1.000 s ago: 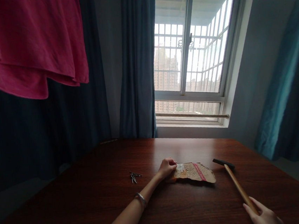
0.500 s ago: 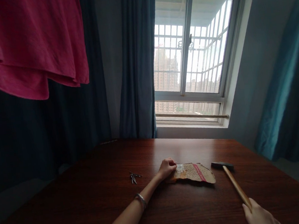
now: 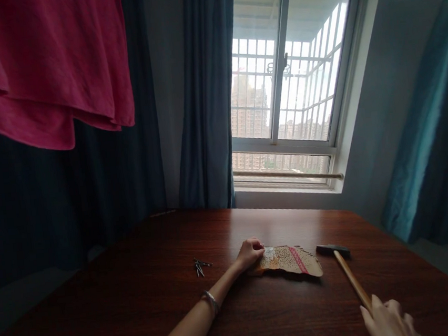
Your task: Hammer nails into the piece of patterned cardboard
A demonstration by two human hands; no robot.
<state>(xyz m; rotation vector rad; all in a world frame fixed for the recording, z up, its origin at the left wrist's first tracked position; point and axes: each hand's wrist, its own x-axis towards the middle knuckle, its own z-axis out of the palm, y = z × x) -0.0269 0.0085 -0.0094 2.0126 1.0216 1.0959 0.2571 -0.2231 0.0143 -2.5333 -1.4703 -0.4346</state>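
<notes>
Cardboard (image 3: pixel 286 259) on the surface (image 3: pixel 142 302) | our left grip (image 3: pixel 260 247) at its 9 o'clock end, clamped or apart we cannot tell | hammer (image 3: pixel 352 278) at 3 o'clock, our right grip (image 3: pixel 371 309) clamped on it | metal pieces (image 3: pixel 201 264) at 9 o'clock

From the head — one view, facing forward and down over the table (image 3: pixel 285 310) close by, the window (image 3: pixel 280 73) well beyond.
</notes>
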